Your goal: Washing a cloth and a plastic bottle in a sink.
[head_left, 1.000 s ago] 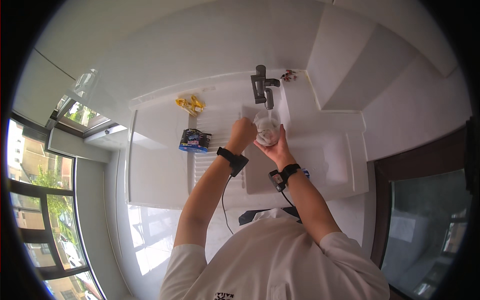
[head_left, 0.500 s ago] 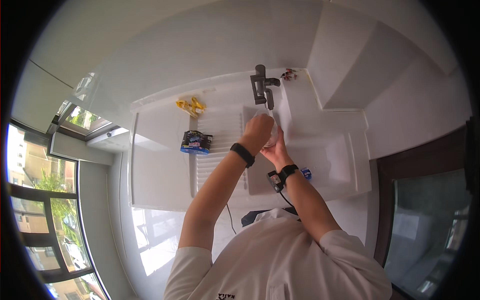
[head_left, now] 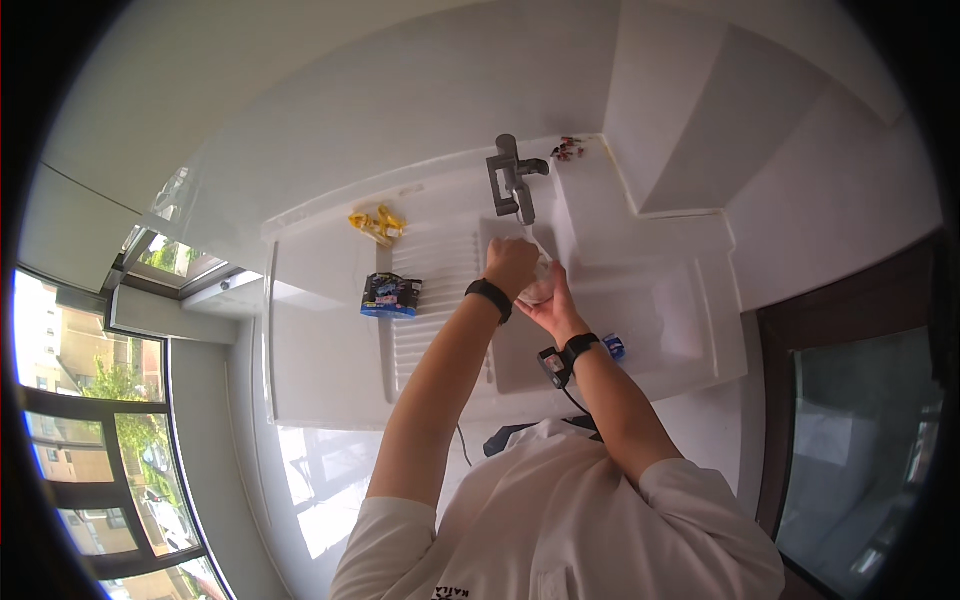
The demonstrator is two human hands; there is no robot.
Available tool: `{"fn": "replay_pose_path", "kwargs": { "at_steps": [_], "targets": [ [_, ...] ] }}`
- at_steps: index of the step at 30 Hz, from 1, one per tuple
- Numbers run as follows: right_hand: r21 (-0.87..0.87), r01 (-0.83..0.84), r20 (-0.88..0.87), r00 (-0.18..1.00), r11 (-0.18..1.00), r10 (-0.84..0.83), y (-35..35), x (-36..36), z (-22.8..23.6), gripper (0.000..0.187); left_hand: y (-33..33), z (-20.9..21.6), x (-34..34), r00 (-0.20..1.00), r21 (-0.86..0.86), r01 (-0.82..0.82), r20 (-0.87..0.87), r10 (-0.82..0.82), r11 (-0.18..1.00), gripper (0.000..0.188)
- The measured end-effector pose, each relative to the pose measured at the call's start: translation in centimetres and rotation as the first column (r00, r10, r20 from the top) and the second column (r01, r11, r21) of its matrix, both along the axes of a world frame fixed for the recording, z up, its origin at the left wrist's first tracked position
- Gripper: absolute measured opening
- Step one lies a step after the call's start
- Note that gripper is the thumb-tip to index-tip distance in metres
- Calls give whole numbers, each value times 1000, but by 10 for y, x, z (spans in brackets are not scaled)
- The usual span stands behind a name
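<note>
Under the grey faucet (head_left: 512, 180), both of my hands are together over the white sink (head_left: 640, 310). My right hand (head_left: 555, 308) supports a clear, whitish vessel (head_left: 543, 288), its fingers and thumb curved round the lower side. It looks like a cup or jar, but the exact kind is not plain. My left hand (head_left: 512, 264) is closed at the upper left of this vessel, knuckles up. Its fingertips are hidden, so what they grip cannot be made out.
Left of the sink is a ribbed drainboard (head_left: 430, 320). A black and blue package (head_left: 391, 296) lies at its left edge, with a crumpled yellow item (head_left: 378, 224) behind it. A small blue packet (head_left: 613, 347) sits by my right forearm. Small red and dark pieces (head_left: 568, 149) lie beside the faucet.
The view has shifted slightly. My left hand has tilted and moved a little down and left against the vessel. My right hand keeps its hold.
</note>
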State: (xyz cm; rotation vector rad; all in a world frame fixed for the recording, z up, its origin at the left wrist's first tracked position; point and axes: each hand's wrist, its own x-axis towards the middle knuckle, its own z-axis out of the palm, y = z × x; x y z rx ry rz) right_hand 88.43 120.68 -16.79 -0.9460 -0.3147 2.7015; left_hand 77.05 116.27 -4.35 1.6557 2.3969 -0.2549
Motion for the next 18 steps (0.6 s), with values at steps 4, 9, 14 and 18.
{"fn": "replay_pose_path", "kwargs": {
  "at_steps": [4, 9, 14, 18],
  "targets": [
    [31, -24, -171, 985, 999, 29, 8, 2, 2, 79, -11, 25, 5, 989, 229, -105, 129, 76, 968, 31],
    [50, -42, -182, 982, 998, 50, 5, -10, 10, 75, -41, 21, -4, 985, 623, -168, 135, 107, 764, 32],
    [54, -58, -177, 982, 997, 66, 3, -9, 6, 76, -53, 18, -13, 636, 389, -677, 736, 231, 624, 31],
    [58, -46, -107, 993, 997, 52, -2, -8, 2, 80, -62, 23, -8, 288, 200, -865, 949, 127, 461, 30]
  ]
}}
